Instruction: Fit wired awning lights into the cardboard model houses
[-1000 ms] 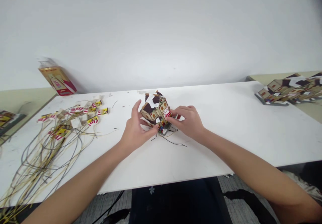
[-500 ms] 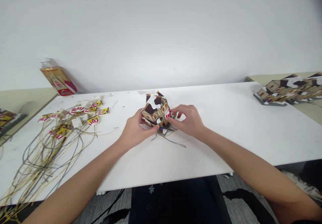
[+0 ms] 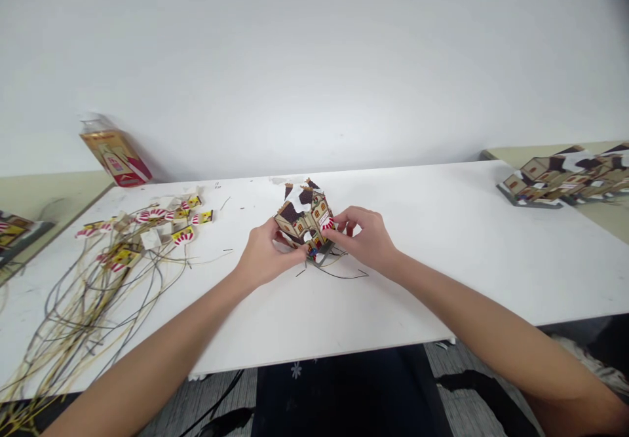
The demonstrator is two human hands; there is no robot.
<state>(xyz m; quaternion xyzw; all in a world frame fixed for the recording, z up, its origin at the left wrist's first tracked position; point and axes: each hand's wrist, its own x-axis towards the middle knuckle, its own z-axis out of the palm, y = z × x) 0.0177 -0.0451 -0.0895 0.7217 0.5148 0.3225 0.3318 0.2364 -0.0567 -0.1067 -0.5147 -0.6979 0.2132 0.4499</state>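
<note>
A miniature house (image 3: 299,217) with dark, snow-patched roofs stands tilted above the white table between my hands. My left hand (image 3: 268,250) grips its left side and base, thumb across the front. On the right, my right hand (image 3: 364,232) is closed, thumb and fingers at a small red-and-white striped awning (image 3: 327,223) on the house front. Whether the awning piece is fixed to the wall I cannot tell. Thin dark and yellow wires (image 3: 344,275) trail from under the house onto the table.
Several striped-awning pieces (image 3: 183,235) with long tangled wires (image 3: 88,312) cover the table's left side. A gold-and-red package (image 3: 115,156) leans at the back left. More miniature houses (image 3: 545,173) stand at the right end, and part of another (image 3: 17,234) shows at the far left.
The house has tipped slightly in my hands, and the loose wire end below it has shifted a little up and right. Both hands keep their hold.
</note>
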